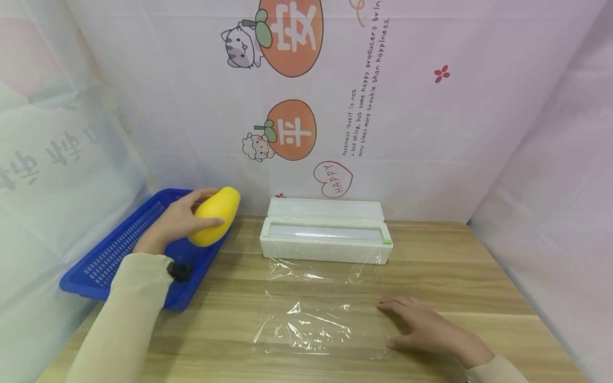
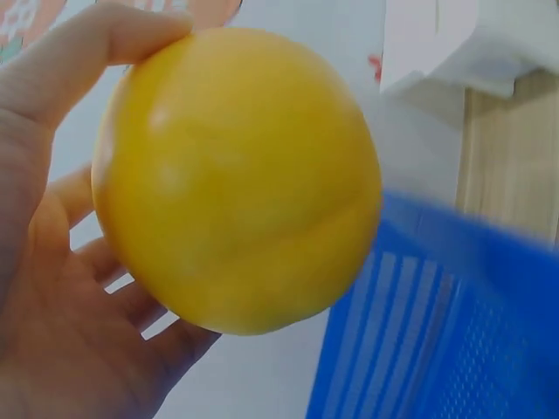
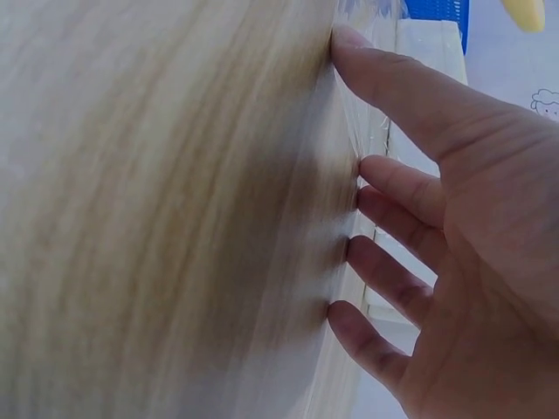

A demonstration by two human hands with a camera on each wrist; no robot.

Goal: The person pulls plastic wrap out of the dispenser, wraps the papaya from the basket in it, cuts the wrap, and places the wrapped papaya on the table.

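Observation:
My left hand (image 1: 178,219) holds a smooth yellow mango (image 1: 219,213) above the far end of the blue basket (image 1: 110,234). Thumb and fingers curl round the mango's sides; in the left wrist view the mango (image 2: 236,183) hides part of the palm. A sheet of clear cling film (image 1: 311,319) lies wrinkled on the wooden table, drawn from a white dispenser box (image 1: 325,251). Beside the film's right edge, my right hand (image 1: 428,330) rests with fingers spread. Its fingertips (image 3: 354,327) touch the tabletop, the thumb at the film's near right corner.
The dispenser's lid (image 1: 325,209) stands raised at the back, and a green slider (image 1: 386,241) sits at its right end. Printed cloth (image 1: 407,133) hangs behind and along both sides of the wooden table (image 1: 479,287). The basket stands against the left cloth.

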